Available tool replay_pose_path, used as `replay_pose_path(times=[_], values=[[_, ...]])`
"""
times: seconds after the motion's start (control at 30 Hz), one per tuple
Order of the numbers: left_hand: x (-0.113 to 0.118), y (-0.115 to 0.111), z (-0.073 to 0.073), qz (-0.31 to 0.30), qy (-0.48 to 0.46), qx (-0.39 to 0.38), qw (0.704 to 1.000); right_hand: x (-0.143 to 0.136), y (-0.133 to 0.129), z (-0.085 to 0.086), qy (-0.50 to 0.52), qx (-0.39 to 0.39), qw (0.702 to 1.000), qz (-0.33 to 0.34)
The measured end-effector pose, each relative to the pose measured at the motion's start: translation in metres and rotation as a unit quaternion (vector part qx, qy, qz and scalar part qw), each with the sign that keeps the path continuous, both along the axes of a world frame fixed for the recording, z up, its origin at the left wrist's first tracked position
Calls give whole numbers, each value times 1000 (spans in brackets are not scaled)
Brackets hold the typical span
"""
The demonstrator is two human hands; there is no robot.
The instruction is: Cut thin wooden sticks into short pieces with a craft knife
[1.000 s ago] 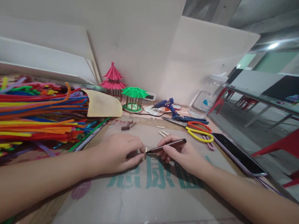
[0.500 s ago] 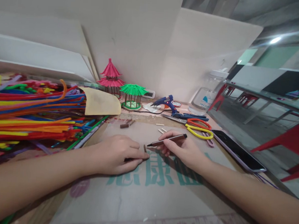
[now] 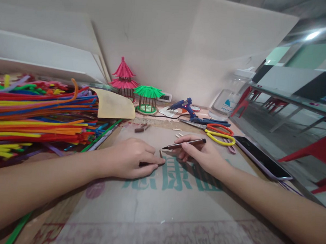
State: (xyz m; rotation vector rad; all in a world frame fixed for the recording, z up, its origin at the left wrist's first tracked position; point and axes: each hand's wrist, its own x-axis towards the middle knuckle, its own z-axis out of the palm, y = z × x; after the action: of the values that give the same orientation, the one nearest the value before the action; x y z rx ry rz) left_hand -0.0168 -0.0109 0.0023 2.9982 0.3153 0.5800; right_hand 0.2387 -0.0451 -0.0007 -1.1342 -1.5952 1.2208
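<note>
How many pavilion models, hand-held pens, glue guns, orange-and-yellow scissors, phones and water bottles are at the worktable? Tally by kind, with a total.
Pink-roofed pavilion model and green-roofed pavilion model: 2
Brown pen, in the right hand: 1
Glue gun: 1
Orange-and-yellow scissors: 1
Phone: 1
Water bottle: 1
Total: 7

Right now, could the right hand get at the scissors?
Probably yes: the scissors lie just beyond the right hand and the way between looks free, though the pen it holds may need setting down first.
</note>
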Motion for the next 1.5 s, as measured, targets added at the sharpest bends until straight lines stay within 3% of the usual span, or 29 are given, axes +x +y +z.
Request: replay_pose_path(times=[0.4,0.63,1.13,1.5], values=[[0,0,1,26,3,-12,1000,2,1,-5,13,14,1000,-24],[1,1,0,7,-3,-33,999,2,5,-7,21,28,998,-53],[1,-3,2,29,-13,33,999,0,1,-4,0,24,999,-49],[0,-1,-1,33,-2,32,999,1,1,-4,-16,38,998,-49]])
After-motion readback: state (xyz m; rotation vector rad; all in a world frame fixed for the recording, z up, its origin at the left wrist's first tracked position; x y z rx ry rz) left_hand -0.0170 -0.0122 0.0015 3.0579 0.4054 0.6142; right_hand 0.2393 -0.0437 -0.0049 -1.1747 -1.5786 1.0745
